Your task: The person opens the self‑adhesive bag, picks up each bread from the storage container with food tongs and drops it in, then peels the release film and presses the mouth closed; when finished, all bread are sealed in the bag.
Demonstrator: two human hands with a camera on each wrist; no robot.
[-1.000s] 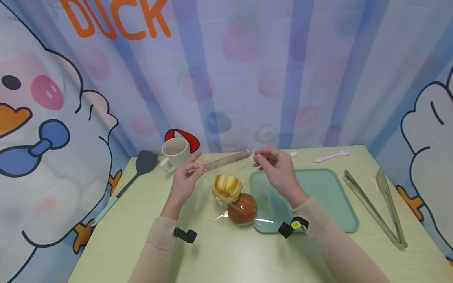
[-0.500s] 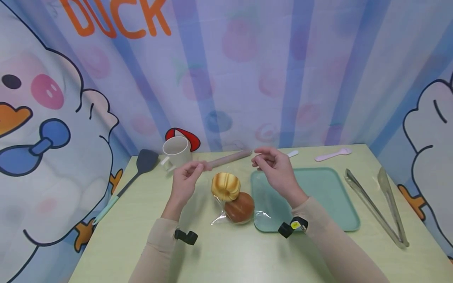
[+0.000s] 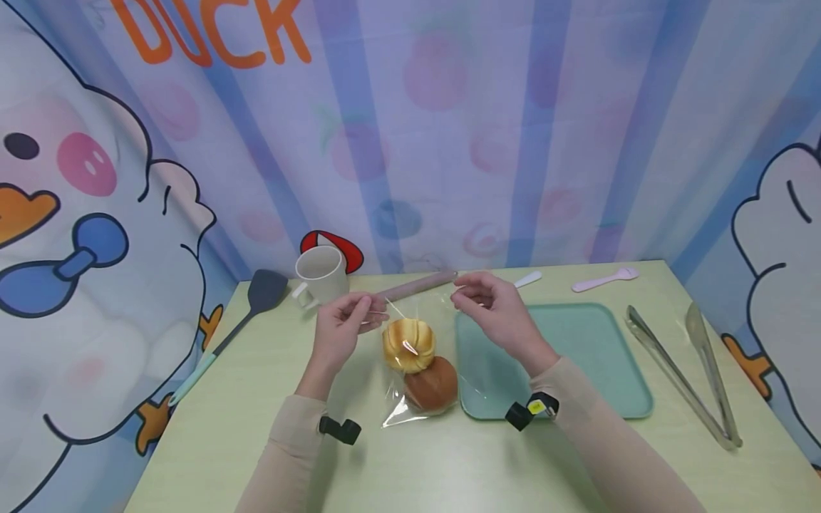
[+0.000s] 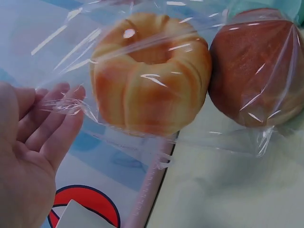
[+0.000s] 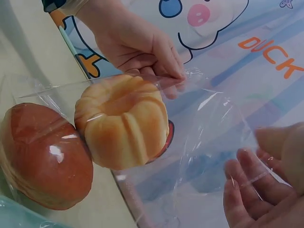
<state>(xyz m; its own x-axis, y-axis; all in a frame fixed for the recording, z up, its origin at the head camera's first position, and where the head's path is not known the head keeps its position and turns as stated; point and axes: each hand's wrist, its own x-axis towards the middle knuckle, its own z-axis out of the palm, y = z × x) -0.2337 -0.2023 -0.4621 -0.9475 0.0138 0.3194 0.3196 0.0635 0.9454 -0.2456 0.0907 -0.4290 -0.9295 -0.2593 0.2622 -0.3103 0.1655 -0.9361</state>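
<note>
A clear plastic bag [image 3: 399, 411] hangs between my two hands, its upper edge stretched from one to the other. Inside it are a golden ridged bun [image 3: 408, 345] with a dimpled top and, below that, a round brown bun [image 3: 432, 385]. My left hand [image 3: 340, 320] pinches the bag's left corner between thumb and fingertips, the film bunched there in the left wrist view. At the opposite corner, my right hand [image 3: 497, 313] holds the film with thumb and curled fingers; the right wrist view shows the film running across its fingers [image 5: 247, 166].
A green tray [image 3: 577, 356] lies right of the bag, partly under my right forearm, with metal tongs [image 3: 680, 385] beyond. Behind are a pinkish rod [image 3: 420, 285], a white mug [image 3: 321, 274], and a pink utensil [image 3: 604, 280]. A dark spatula [image 3: 259, 303] lies left.
The bag has straightened, and the buns have shifted slightly left and down inside it. My left hand's extended finger has folded in at the corner. My right hand has moved slightly left.
</note>
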